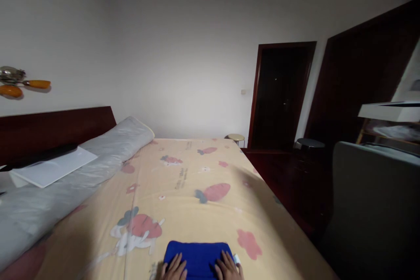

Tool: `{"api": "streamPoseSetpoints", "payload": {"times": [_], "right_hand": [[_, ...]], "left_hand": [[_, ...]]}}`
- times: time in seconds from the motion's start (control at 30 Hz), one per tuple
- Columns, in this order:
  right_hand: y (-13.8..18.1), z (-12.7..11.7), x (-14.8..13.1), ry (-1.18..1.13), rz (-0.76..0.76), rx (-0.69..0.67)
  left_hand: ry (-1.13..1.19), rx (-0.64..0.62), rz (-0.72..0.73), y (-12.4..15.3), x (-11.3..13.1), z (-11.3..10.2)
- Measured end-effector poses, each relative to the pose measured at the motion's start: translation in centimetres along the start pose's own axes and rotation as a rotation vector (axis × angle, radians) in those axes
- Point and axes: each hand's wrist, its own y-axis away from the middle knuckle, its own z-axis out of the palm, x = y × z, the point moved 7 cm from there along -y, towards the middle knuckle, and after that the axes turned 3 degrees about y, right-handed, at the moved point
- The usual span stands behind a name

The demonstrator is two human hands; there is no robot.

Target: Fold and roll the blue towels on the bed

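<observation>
A flat, deep-blue piece with rounded corners, fabric-like [198, 253], lies on the bed at the bottom of the view. Whether it is a folded cloth or a pouch I cannot tell. My left hand [175, 268] rests on its left side, fingers spread and flat. On its right side lies my right hand [228, 267], also with fingers apart. Close beside the right hand's fingers sits a small white and pale-green object [236, 259], too small to name. The lower parts of both hands are cut off by the frame's edge.
The bed sheet [187, 218] is yellow with carrots and rabbits. A grey rolled quilt [114, 144] with a white board [55, 168] on it lies along the headboard [59, 129]. A grey chair back [361, 201], a dark stool [310, 143] and a pale stool [236, 137] stand to the right.
</observation>
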Motion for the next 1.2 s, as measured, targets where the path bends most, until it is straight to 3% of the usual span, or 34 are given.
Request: {"api": "streamPoseSetpoints", "payload": {"times": [0.13, 0.23, 0.4, 0.6, 0.9, 1.2], "right_hand": [[-0.1, -2.2, 4.3, -0.077, 0.107, -0.066], [-0.6, -3.2, 5.7, -0.122, 0.157, -0.1], [-2.0, -4.7, 4.6, -0.061, 0.147, -0.014], [-3.5, -4.9, 3.5, -0.07, 0.143, 0.025], [-4.3, -4.3, 3.8, -0.129, 0.099, 0.078], [-4.4, -4.4, 4.0, -0.183, 0.105, 0.109]], "left_hand": [[-0.003, 0.051, -0.174, 1.4, -3.9, -3.4], [-0.003, 0.133, -0.208, 1.4, -5.5, -4.4], [0.063, 0.281, -0.227, -0.5, -5.6, -4.3], [0.125, 0.308, -0.304, -2.5, -5.8, -3.7], [0.325, 0.537, -0.041, -2.4, -6.2, -4.7], [0.423, 0.632, 0.027, -2.1, -6.5, -5.7]]}}
